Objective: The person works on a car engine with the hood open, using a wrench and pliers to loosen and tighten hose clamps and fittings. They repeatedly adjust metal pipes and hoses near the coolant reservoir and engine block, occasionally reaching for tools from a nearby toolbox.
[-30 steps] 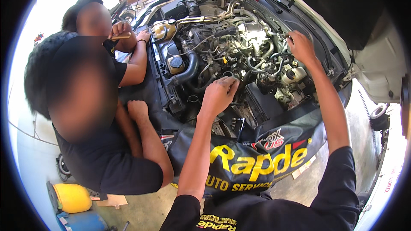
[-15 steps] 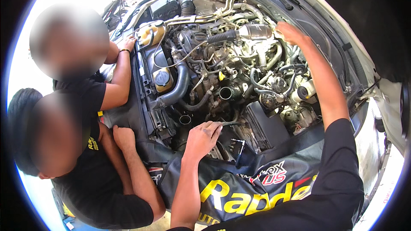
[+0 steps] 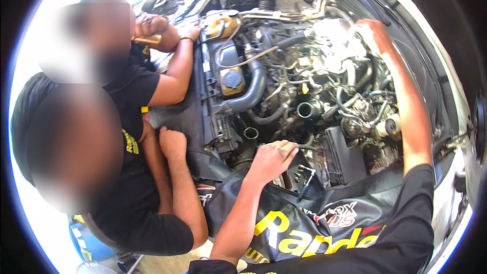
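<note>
Over the front of an open engine bay, my left hand [image 3: 276, 158] bends at the wrist, its fingers closed around the end of a black hose [image 3: 307, 147]. My right hand [image 3: 373, 35] reaches to the far side, with its fingers curled beside a silver cylinder [image 3: 335, 31] that has a black ribbed neck [image 3: 297, 39]. Strong glare washes out the cylinder and hides whatever the fingers grip. Between my arms lies a round open metal pipe mouth [image 3: 305, 110]. Just right of my left hand is a black box-shaped cover [image 3: 345, 156], and a small tool with a shiny bar [image 3: 306, 180] rests nearby.
Black fender covers [image 3: 324, 223] drape over the near edge. Two co-workers lean in from the left; one rests a closed hand [image 3: 174, 143] on the cover, another holds a tan handle [image 3: 151, 39]. A thick black hose [image 3: 256, 89] and a yellowish reservoir [image 3: 221, 23] lie near them.
The view has turned, so the engine and both my hands appear farther right. My hands keep their places on the engine. The farther co-worker's hand with the tan handle now shows.
</note>
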Demonstrator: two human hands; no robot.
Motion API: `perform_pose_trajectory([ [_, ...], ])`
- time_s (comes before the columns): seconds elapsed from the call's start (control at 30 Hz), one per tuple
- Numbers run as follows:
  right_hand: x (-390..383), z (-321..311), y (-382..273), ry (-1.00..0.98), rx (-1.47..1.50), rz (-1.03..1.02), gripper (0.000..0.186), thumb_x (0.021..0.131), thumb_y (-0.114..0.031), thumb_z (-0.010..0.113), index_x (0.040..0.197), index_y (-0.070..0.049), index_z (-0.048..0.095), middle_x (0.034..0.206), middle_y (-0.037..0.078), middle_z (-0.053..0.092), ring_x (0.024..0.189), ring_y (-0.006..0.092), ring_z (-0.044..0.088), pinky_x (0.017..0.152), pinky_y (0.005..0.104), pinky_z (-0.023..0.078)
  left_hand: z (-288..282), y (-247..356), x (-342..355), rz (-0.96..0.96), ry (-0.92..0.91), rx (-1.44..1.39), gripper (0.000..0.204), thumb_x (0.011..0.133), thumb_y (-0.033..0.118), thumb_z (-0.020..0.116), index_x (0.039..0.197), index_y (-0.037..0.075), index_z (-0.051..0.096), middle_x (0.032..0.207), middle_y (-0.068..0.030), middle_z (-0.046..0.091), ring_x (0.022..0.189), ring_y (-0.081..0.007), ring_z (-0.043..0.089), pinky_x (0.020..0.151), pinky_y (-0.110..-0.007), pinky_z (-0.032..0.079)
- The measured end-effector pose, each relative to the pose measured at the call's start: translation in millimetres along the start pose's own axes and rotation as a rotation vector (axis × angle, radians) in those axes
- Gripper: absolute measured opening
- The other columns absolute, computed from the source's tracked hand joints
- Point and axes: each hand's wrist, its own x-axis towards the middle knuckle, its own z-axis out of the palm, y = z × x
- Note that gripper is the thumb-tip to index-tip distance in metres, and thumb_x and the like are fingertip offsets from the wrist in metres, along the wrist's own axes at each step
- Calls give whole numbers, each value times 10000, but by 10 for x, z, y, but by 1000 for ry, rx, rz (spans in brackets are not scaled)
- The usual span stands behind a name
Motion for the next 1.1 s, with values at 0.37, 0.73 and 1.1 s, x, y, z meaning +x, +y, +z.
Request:
perform_pose_trajectory([
  [0.37, 17, -975, -641, 225, 479, 206, 322, 1041, -238, 606, 1134, 38, 743, 863, 93, 707, 812, 126, 633, 738, 299, 505, -61, -35, -62, -59, -60, -43, 267, 1053, 268, 598, 1131, 69, 759, 1093, -118, 768, 1015, -338, 726, 881, -438, 583],
  [0.73, 2, -2132, -323, 395, 635, 522, 247, 1058, -230, 667, 1136, -5, 733, 884, -8, 679, 725, 23, 563, 605, 183, 458, -61, 44, -60, -60, -104, -79, 301, 1058, 288, 568, 1140, 71, 759, 1128, -115, 766, 1048, -355, 719, 902, -459, 574],
  [1.1, 457, -2122, -339, 521, 1814, 645, 367, 1035, 45, 545, 1382, 141, 470, 1355, 298, 575, 943, 241, 675, 702, 216, 630, 2, 29, -74, -48, -115, -85, 290, 1040, 284, 587, 1130, 78, 769, 1115, -125, 771, 1077, -358, 709, 923, -472, 565],
])
